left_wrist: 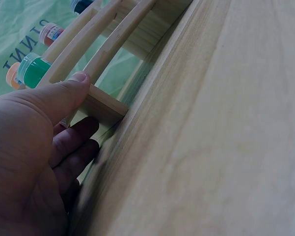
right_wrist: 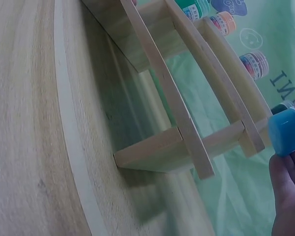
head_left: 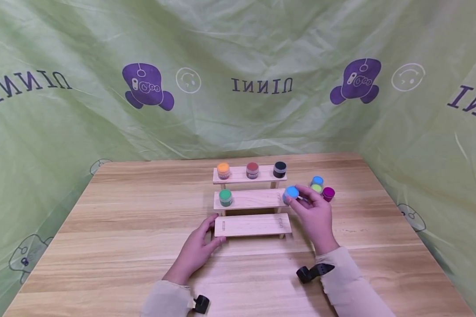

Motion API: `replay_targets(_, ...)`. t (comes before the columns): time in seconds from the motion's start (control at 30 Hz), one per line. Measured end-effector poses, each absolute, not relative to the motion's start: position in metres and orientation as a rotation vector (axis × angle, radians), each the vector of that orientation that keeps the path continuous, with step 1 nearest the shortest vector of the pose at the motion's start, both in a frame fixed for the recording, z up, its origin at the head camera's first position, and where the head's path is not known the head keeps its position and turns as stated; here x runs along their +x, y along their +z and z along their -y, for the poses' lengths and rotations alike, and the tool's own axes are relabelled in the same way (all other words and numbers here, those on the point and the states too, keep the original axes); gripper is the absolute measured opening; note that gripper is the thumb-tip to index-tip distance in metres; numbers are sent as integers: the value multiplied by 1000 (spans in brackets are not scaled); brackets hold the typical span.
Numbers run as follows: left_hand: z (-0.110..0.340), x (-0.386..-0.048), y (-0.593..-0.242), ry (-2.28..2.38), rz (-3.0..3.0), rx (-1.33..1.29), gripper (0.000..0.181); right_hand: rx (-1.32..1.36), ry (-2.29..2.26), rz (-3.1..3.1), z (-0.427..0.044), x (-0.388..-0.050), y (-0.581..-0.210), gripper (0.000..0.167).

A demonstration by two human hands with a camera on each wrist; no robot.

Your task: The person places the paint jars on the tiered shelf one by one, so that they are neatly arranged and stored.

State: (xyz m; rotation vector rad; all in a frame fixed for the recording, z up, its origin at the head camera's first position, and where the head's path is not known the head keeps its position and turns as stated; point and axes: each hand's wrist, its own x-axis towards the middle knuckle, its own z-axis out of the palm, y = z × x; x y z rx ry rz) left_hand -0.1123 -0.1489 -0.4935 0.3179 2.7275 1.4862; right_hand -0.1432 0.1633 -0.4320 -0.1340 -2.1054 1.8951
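A three-step wooden stand (head_left: 251, 225) sits on the table, its lowest step nearest me. My left hand (head_left: 200, 246) holds the left end of that step, thumb at the front edge and fingers round the side; the left wrist view shows the thumb (left_wrist: 71, 91) against the wood. Between thumb and fingers, my right hand (head_left: 315, 215) pinches a blue-lidded paint jar (head_left: 291, 193) at the right end of the middle step. Whether the jar touches the step I cannot tell. A green paint jar (head_left: 225, 197) stands at that step's left end.
Orange (head_left: 223, 171), red (head_left: 252, 170) and black (head_left: 279, 169) paint jars line the top step. Right of the stand, another blue jar (head_left: 317, 181), a yellow-green jar (head_left: 316, 189) and a purple jar (head_left: 328, 194) cluster on the table. Green cloth (head_left: 238, 123) hangs behind.
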Motion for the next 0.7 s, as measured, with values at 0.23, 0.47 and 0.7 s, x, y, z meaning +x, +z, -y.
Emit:
replay_targets(0.23,149,-111,-492,1489,-2718,308,70,-86,1980,2107,-157,-143,-430,45)
replay_targets(0.47,148,-111,-490,1490,-2699,267,71,-64,1961,2184,-154,-146,-431,46)
replay_targets(0.7,148,-110,-490,1499,-2693,281,71,-40,1916,2219,-153,-148,-430,45)
